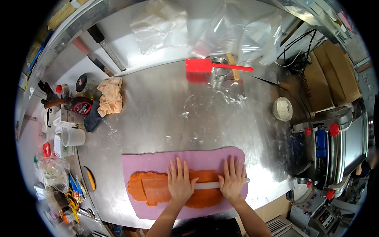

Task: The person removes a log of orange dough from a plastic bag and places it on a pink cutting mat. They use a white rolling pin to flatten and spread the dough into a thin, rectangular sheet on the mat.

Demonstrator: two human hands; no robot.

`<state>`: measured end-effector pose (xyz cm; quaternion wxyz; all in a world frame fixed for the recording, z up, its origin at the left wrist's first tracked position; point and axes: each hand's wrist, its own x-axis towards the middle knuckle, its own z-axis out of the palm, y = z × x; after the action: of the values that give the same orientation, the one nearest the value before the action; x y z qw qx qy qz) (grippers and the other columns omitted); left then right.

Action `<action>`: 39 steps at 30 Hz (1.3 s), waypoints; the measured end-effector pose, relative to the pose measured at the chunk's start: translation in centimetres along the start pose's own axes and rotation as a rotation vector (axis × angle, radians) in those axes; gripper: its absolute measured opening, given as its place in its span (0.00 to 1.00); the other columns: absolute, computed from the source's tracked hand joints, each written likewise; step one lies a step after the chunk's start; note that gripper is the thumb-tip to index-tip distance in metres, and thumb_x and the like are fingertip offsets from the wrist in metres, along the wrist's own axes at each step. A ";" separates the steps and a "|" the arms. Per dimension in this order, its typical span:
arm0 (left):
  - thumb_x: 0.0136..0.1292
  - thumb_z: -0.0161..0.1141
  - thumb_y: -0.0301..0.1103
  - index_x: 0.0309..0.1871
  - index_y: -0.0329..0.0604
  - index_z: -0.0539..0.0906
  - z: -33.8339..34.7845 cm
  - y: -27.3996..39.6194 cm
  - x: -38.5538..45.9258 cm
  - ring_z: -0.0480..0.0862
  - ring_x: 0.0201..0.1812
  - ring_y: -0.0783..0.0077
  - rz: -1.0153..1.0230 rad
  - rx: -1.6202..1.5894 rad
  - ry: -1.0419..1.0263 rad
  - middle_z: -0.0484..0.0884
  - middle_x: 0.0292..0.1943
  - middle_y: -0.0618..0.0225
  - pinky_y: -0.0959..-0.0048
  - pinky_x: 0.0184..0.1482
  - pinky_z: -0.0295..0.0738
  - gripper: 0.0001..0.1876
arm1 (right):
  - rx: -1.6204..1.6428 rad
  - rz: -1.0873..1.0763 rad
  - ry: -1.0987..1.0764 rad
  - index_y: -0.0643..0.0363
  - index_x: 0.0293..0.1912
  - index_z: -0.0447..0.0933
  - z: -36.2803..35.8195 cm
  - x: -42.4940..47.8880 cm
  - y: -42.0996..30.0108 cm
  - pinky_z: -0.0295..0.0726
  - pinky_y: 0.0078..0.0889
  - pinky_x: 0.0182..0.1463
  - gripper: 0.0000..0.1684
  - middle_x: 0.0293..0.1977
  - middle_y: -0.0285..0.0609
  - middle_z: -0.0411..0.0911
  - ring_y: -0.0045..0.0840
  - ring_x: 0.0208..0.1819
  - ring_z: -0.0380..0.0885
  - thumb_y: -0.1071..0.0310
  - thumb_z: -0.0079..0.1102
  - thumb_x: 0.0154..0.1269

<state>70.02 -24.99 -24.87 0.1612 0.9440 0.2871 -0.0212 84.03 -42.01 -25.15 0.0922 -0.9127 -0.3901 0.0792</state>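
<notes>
A sheet of orange dough lies on a pink-purple mat at the near edge of the steel table, with a fold or overlapping layer towards its left end. Across the right part of the dough runs a slim white rolling pin. My left hand lies flat over the pin's left end, fingers spread and pointing away from me. My right hand rests likewise on the pin near its right end, which pokes out past the hand. Neither hand curls round the pin.
A red spatula rests on a metal ring cutter at the back. To the right stand a bowl of white powder, a dough-rolling machine and a cardboard box. On the left are a cloth, a plastic tub and bottles.
</notes>
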 end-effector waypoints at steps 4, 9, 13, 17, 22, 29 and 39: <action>0.68 0.61 0.52 0.78 0.27 0.61 -0.9 -0.4 4.1 0.50 0.81 0.31 0.015 0.005 0.080 0.54 0.81 0.37 0.33 0.78 0.48 0.45 | -0.061 0.061 0.042 0.62 0.76 0.65 -0.1 4.6 -0.3 0.48 0.69 0.80 0.39 0.79 0.58 0.57 0.62 0.79 0.52 0.52 0.57 0.74; 0.70 0.61 0.49 0.78 0.25 0.60 -0.4 -0.8 6.2 0.49 0.82 0.33 0.070 0.000 0.252 0.54 0.81 0.38 0.32 0.78 0.46 0.44 | -0.090 0.016 0.165 0.65 0.75 0.65 0.0 6.4 0.6 0.47 0.68 0.81 0.36 0.78 0.59 0.57 0.60 0.80 0.51 0.54 0.54 0.77; 0.69 0.61 0.52 0.78 0.27 0.61 0.4 -0.4 0.9 0.51 0.82 0.32 0.010 0.022 0.123 0.57 0.81 0.41 0.33 0.78 0.46 0.44 | -0.030 0.016 0.069 0.67 0.75 0.64 0.5 1.7 0.2 0.48 0.67 0.81 0.36 0.78 0.59 0.58 0.60 0.79 0.53 0.54 0.54 0.77; 0.69 0.61 0.53 0.80 0.31 0.61 0.5 -0.4 2.7 0.52 0.82 0.34 0.031 0.051 0.068 0.57 0.81 0.43 0.34 0.79 0.47 0.44 | -0.070 0.053 0.065 0.64 0.75 0.65 1.2 2.9 0.2 0.48 0.67 0.81 0.36 0.78 0.60 0.58 0.61 0.78 0.55 0.53 0.53 0.77; 0.70 0.60 0.54 0.81 0.33 0.59 -0.3 -0.3 7.2 0.50 0.83 0.36 0.038 0.084 0.077 0.54 0.82 0.44 0.35 0.79 0.46 0.45 | -0.094 0.085 0.115 0.61 0.75 0.66 1.4 6.8 0.8 0.47 0.68 0.80 0.36 0.78 0.59 0.58 0.61 0.78 0.55 0.51 0.53 0.77; 0.68 0.61 0.59 0.79 0.30 0.61 0.1 -0.8 7.1 0.52 0.82 0.35 0.019 0.083 0.165 0.56 0.81 0.42 0.33 0.79 0.46 0.48 | -0.018 -0.192 0.062 0.59 0.73 0.69 0.2 6.3 1.6 0.49 0.69 0.79 0.37 0.78 0.57 0.58 0.59 0.80 0.52 0.54 0.64 0.70; 0.67 0.64 0.51 0.78 0.25 0.62 -1.0 -3.0 -11.2 0.51 0.83 0.39 -0.144 -0.071 0.031 0.56 0.81 0.38 0.31 0.78 0.41 0.46 | 0.192 -0.498 0.163 0.57 0.60 0.79 1.0 -3.6 -3.9 0.72 0.49 0.56 0.26 0.52 0.43 0.76 0.39 0.52 0.76 0.71 0.61 0.61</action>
<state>58.99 -28.35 -23.30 0.1881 0.9148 0.3574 -0.0081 78.61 -41.89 -24.95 0.2259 -0.7791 -0.5846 0.0170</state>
